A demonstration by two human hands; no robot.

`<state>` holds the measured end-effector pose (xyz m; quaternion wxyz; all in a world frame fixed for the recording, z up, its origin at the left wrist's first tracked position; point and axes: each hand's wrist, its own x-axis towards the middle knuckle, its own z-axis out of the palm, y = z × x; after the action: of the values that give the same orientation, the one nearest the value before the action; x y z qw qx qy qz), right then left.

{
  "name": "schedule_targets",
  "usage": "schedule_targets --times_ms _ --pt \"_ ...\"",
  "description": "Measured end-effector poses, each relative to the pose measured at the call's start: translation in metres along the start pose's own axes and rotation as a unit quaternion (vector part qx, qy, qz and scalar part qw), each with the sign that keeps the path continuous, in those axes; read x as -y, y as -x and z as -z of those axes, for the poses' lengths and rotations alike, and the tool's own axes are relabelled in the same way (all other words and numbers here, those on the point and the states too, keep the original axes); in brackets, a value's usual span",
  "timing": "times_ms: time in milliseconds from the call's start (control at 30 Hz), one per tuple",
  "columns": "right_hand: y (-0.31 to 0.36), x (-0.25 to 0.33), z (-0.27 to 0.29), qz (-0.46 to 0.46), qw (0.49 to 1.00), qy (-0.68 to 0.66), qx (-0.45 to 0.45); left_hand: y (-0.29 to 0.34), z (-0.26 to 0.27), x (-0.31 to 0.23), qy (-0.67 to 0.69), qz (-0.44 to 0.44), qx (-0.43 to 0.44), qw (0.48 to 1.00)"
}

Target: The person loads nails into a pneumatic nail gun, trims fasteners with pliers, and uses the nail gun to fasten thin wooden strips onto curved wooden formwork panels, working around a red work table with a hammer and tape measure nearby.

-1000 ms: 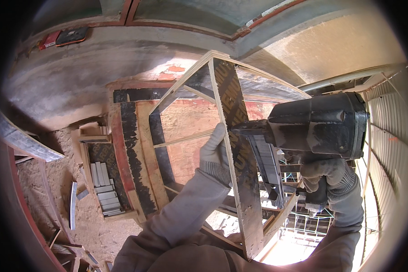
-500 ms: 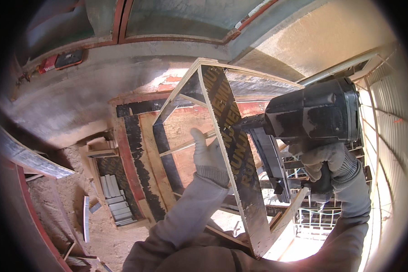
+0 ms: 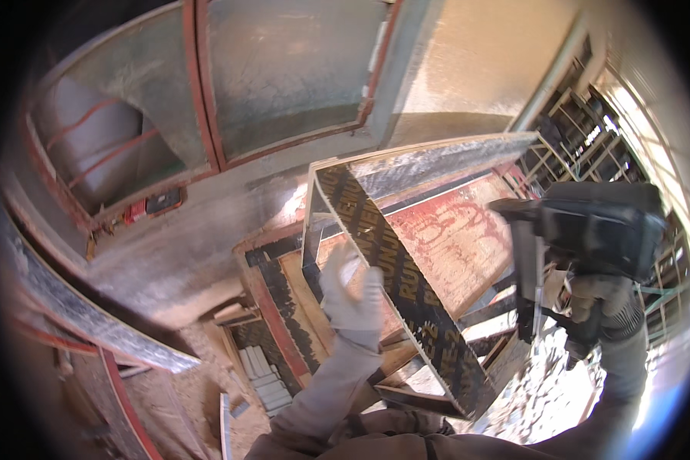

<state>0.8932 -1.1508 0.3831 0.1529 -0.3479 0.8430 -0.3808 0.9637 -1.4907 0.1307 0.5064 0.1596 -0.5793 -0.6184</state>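
Note:
A black nail gun (image 3: 602, 226) is in my gloved right hand (image 3: 599, 300), which is wrapped round its handle. The tool's nose and slanted magazine stand off to the right, apart from the wood. In the middle, a box-like frame (image 3: 406, 264) of dark-faced plywood with yellow print stands tilted on edge. My gloved left hand (image 3: 353, 299) is beside the frame's left edge, thumb and fingers spread, holding nothing; whether its fingertips touch the plywood I cannot tell.
Red-stained boards (image 3: 452, 230) lie under and behind the frame. Stacked grey strips (image 3: 264, 379) sit at the lower left, near a long curved panel (image 3: 92, 295). A red-framed window (image 3: 284, 69) is behind; a red and black item (image 3: 157, 203) rests on its sill.
The nail gun has come away from the plywood face and moved right. My left hand's fingers now show beside the frame's edge instead of behind it. The whole view has turned.

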Motion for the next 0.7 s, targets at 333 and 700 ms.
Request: schedule_targets --times_ms 333,700 --pt "0.293 -0.066 -0.104 -0.264 0.761 -0.226 -0.548 -0.022 -0.066 -0.009 -0.280 -0.365 0.471 0.753" --pt "0.359 -0.119 -0.340 -0.399 0.628 -0.465 -0.480 -0.033 -0.109 0.005 -0.465 -0.317 0.541 0.624"
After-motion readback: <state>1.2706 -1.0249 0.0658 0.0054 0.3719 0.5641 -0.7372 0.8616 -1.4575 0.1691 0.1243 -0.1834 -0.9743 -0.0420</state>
